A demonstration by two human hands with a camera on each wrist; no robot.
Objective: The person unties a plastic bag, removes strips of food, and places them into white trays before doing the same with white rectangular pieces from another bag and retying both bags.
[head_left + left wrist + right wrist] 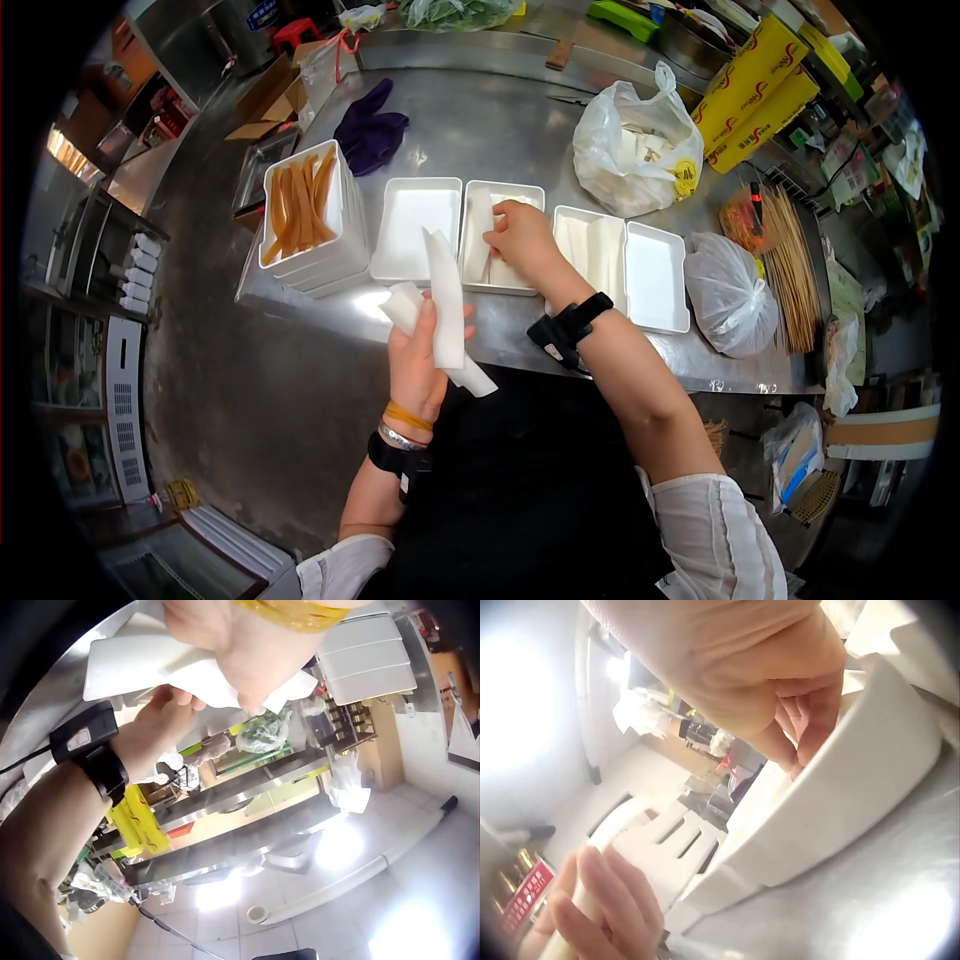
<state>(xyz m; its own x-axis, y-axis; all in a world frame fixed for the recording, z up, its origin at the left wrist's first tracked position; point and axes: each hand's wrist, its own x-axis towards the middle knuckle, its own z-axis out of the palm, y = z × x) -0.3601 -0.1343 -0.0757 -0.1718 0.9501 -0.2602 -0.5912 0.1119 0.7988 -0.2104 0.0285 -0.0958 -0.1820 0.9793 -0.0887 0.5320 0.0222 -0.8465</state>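
The white strips (pixel 448 300), flat, matte and limp with straight-cut ends, lie crossed in the left hand (pixel 412 365) above the table's near edge, pinched between its thumb and bent fingers. The right hand (pixel 525 240) reaches into a shallow white tray (pixel 541 205) with rounded corners, its fingers bent and drawn together, the tips at the edge of a flat strip (pixel 479 225); whether they pinch it, I cannot tell. Right of this tray, another tray (pixel 622 225) holds more pale strips, with a smooth bare tray (pixel 657 285) beyond. Left stands a tray stack (pixel 345 245), brown strips (pixel 300 205) curling in its top. A crumpled purple cloth (pixel 370 130), a thin, wrinkled plastic bag (pixel 605 125) and slender wooden sticks (pixel 790 270) rest on the shiny metal table (pixel 470 110). The left wrist view alone shows a pale round pipe (pixel 337 889) across ceiling tiles; the right wrist view shows a red sign (pixel 526 896) and the glossy outer wall of the tray up close.
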